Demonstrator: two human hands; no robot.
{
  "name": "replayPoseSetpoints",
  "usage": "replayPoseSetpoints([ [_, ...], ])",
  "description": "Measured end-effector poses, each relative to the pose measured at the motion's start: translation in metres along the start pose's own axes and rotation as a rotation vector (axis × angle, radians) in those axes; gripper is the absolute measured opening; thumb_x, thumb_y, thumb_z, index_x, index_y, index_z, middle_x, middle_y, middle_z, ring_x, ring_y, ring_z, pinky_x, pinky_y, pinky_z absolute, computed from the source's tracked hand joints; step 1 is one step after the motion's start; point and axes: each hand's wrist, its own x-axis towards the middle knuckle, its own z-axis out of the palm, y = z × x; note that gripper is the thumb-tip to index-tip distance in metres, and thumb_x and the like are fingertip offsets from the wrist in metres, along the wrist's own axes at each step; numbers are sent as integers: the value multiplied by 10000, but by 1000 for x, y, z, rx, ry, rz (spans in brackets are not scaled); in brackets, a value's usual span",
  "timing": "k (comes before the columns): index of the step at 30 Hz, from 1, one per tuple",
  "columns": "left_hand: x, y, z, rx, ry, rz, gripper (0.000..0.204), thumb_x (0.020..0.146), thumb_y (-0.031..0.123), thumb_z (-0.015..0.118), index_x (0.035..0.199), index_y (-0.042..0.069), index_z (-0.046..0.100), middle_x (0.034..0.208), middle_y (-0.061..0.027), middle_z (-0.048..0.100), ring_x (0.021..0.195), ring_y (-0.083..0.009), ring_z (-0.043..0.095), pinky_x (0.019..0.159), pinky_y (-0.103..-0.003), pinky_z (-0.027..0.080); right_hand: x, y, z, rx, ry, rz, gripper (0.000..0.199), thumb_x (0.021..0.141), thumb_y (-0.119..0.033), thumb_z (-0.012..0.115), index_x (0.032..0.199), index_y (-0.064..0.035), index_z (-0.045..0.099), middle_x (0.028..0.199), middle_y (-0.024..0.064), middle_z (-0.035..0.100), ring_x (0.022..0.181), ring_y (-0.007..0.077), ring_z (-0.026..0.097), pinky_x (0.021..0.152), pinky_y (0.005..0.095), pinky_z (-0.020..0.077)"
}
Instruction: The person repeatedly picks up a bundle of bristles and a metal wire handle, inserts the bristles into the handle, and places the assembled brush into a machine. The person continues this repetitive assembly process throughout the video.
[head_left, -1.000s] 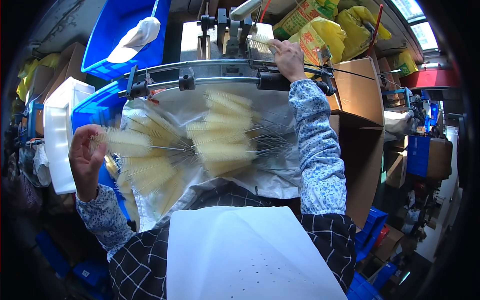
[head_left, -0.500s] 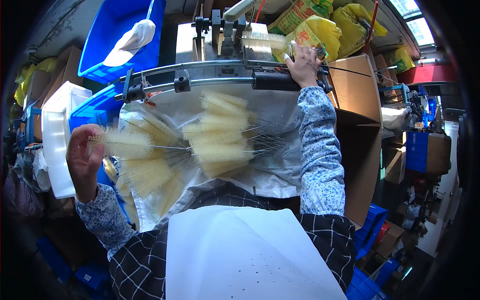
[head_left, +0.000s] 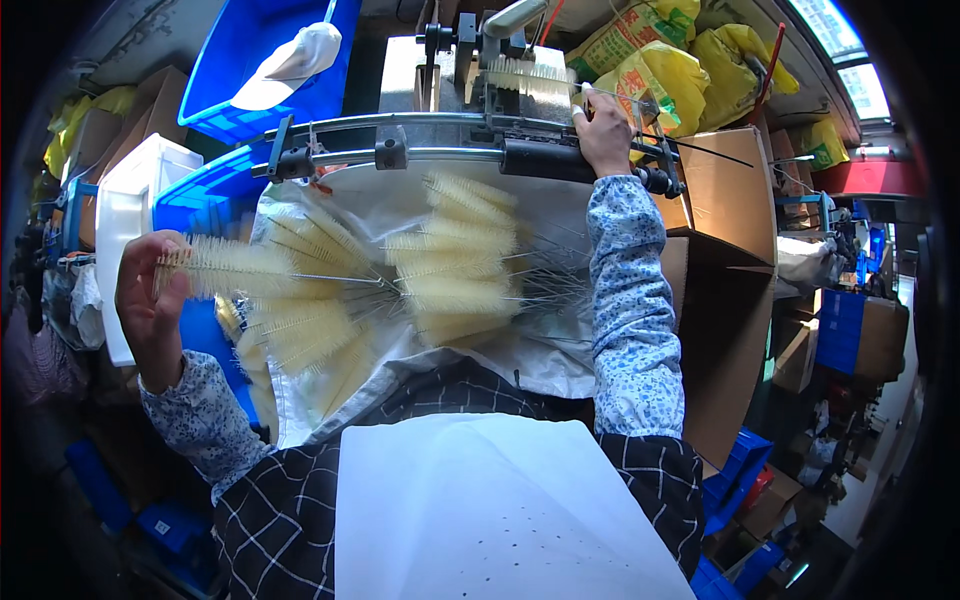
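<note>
My left hand (head_left: 152, 308), at the left, has its fingers and thumb closed on the bristle end of a pale cream bottle brush (head_left: 225, 268). This brush's wire stem points right, over a fanned pile of similar brushes (head_left: 305, 335). A second stack of brushes (head_left: 455, 265) lies beside it, stems to the right. At the far side, my right hand (head_left: 605, 133) curls over the right end of a sliding carriage (head_left: 545, 160) on metal rails. Beside its fingers another brush (head_left: 530, 77) lies across the machine. What the right fingers grip is hidden.
A white sheet (head_left: 345, 200) lies under the brushes. A blue bin (head_left: 225, 115) holding a white cap (head_left: 290, 68) stands far left, near a white tray (head_left: 130, 215). An open cardboard box (head_left: 735, 180) stands right of my arm. Yellow sacks (head_left: 655, 85) lie behind.
The view has shifted slightly. My left hand has drawn its brush leftward. My right hand, the carriage and the brush by it have slid left along the rails.
</note>
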Motion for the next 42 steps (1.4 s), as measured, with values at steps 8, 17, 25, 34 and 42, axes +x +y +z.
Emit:
replayPoseSetpoints([
  [8, -5, 2, -11, -21, 58, 18, 285, 745, 130, 581, 999, 43, 488, 982, -83, 503, 903, -146, 480, 830, -265, 377, 0, -36, 5, -58, -7, 26, 339, 739, -202, 552, 1058, -93, 581, 1023, 73, 575, 928, 239, 550, 775, 416, 356],
  [17, 5, 13, 4, -36, 81, 43, 278, 754, 124, 569, 1006, 39, 488, 983, -86, 509, 934, -155, 481, 862, -277, 366, -1, -100, 12, -61, -18, 28, 227, 748, -162, 532, 950, -73, 584, 958, 61, 577, 892, 224, 551, 766, 409, 338],
  [25, 12, 6, 7, 0, 137, 97, 304, 786, 74, 521, 1083, 19, 484, 1052, -94, 496, 990, -172, 482, 879, -288, 379, 0, -89, 10, -79, -49, 10, 285, 742, -165, 545, 1009, -72, 574, 975, 66, 576, 890, 236, 555, 748, 416, 345],
  [34, 12, -9, -10, -242, 391, 80, 292, 764, 87, 533, 1042, 7, 505, 999, -95, 522, 943, -167, 521, 837, -265, 428, 2, 11, -5, -20, 5, -31, 342, 758, -217, 544, 1078, -98, 564, 1018, 86, 571, 925, 276, 546, 784, 441, 365],
  [42, 31, 8, 50, -506, 38, 31, 294, 775, 106, 513, 1052, 9, 494, 980, -75, 510, 905, -115, 506, 809, -216, 403, 32, 75, -27, -437, 103, -179, 217, 796, -233, 530, 984, -179, 623, 952, 61, 596, 924, 280, 499, 816, 349, 393],
])
